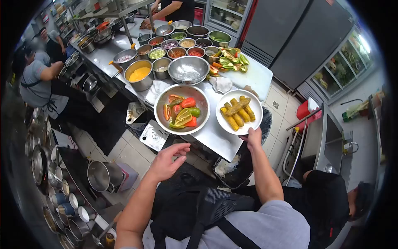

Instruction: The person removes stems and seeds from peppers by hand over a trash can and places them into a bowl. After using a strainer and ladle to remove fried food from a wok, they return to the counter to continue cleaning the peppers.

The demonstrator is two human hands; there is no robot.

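My right hand grips the near rim of a white plate, thumb over the edge. On the plate lie several yellow-brown, finger-shaped pieces of food, one laid across the others. My left hand is in the air with nothing in it, fingers stretched forward and slightly apart. Just beyond it, at the table's near edge, stands a metal bowl holding red, green and orange bell pepper pieces.
A bare metal bowl, a pot of yellow liquid and several containers of chopped ingredients crowd the steel table. Cut pepper pieces lie on a white board. Co-workers stand left, behind the table and at right. A bin is below.
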